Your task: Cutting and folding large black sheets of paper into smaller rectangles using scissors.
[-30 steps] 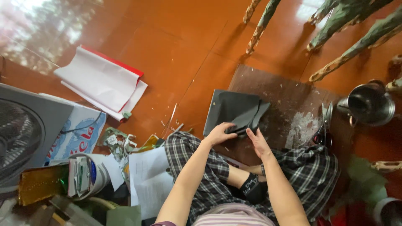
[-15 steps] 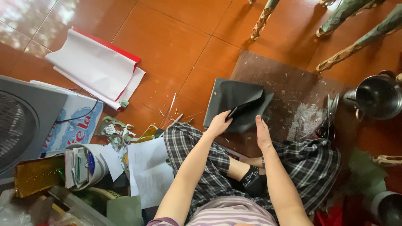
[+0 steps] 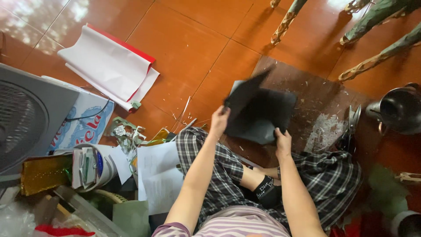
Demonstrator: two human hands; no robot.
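I sit on an orange tiled floor with a dark grey sheet of paper held over a brown board. My left hand grips the sheet's left edge and lifts that side up, so a flap stands tilted. My right hand pinches the sheet's lower right corner near my knee. The sheet is partly folded.
Scissors lie on the board's right side beside white scraps. A metal pot stands at right. Red and white paper sheets lie at upper left, a fan and cluttered papers at left. Wrapped sticks lean at the top.
My left hand has lifted the sheet's left side up off the board, raising a flap. My right hand moved to the lower right corner. The camera view shifted slightly.
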